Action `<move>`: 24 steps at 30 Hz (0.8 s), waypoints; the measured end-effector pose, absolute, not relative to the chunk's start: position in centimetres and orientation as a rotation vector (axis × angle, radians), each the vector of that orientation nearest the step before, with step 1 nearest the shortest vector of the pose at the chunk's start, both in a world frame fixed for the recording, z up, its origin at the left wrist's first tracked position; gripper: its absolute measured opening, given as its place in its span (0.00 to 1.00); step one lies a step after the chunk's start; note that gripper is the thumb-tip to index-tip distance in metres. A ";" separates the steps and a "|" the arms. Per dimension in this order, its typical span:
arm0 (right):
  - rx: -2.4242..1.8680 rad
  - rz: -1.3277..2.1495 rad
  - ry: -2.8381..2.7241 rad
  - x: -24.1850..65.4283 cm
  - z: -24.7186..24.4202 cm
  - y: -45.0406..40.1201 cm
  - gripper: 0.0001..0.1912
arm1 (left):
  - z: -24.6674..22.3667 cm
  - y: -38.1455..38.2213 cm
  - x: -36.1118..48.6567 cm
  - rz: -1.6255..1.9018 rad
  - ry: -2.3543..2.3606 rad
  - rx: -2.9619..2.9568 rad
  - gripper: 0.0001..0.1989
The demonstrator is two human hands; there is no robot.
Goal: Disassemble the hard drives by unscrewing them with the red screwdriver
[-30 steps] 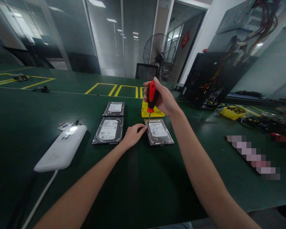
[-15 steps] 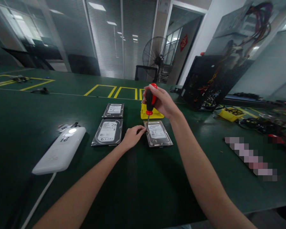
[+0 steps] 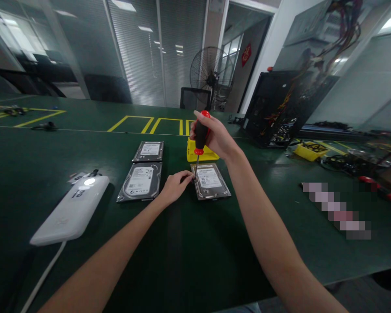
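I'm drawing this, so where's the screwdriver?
In the head view, near the middle, the screwdriver is in the right hand, its tip at the left edge of the rightmost hard drive.

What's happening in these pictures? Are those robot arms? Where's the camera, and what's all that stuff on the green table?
No robot here! Those are a person's own bare arms. The camera is worn on that person's head, looking forward and down.

The right hand has its grip around a red-and-black screwdriver with a thin metal shaft. It points down at the left edge of a flat silver hard drive with a white label. The left hand has its fingertips beside the screwdriver's tip; whether they pinch something tiny, I can't tell.

On the dark green table are also two flat, white-labelled drives, a nearer hard drive and a farther hard drive, plus a yellow plastic piece and a white rounded slab with a cable.
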State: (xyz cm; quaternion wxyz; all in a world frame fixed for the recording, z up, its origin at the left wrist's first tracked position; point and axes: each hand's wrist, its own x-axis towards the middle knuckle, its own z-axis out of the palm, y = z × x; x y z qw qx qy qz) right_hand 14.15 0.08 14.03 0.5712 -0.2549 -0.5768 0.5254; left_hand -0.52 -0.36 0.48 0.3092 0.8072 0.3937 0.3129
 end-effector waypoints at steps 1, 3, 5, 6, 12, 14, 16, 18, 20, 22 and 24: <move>-0.601 1.247 -1.351 14.2 14.2 0.0 0.20 | 0.5 -0.4 -0.5 0.825 1.039 2.131 0.14; -0.610 1.278 -1.365 14.2 14.4 -0.1 0.20 | 0.5 -0.4 -0.5 0.826 1.038 2.135 0.13; -0.614 1.299 -1.387 14.2 14.5 -0.2 0.20 | 0.5 -0.4 -0.5 0.828 1.036 2.140 0.13; -0.610 1.304 -1.392 14.1 14.5 -0.3 0.20 | 0.6 -0.4 -0.5 0.827 1.033 2.143 0.13; -0.573 1.262 -1.358 14.1 13.9 0.2 0.20 | 0.6 -0.5 -0.5 0.815 1.021 2.169 0.14; -0.575 1.256 -1.381 14.2 13.8 0.3 0.20 | 0.6 -0.5 -0.6 0.814 1.016 2.164 0.13; -0.573 1.267 -1.400 14.4 13.8 0.3 0.20 | 0.6 -0.5 -0.6 0.814 1.013 2.159 0.14; -0.569 1.286 -1.406 14.5 13.9 0.1 0.19 | 0.6 -0.5 -0.6 0.811 1.015 2.160 0.14; -0.558 1.311 -1.416 14.7 14.1 0.0 0.18 | 0.7 -0.5 -0.6 0.805 1.022 2.160 0.14; -0.550 1.336 -1.436 14.8 14.3 -0.1 0.18 | 0.7 -0.5 -0.5 0.800 1.030 2.159 0.14; -0.550 1.353 -1.454 14.8 14.3 -0.1 0.19 | 0.7 -0.5 -0.5 0.795 1.042 2.158 0.13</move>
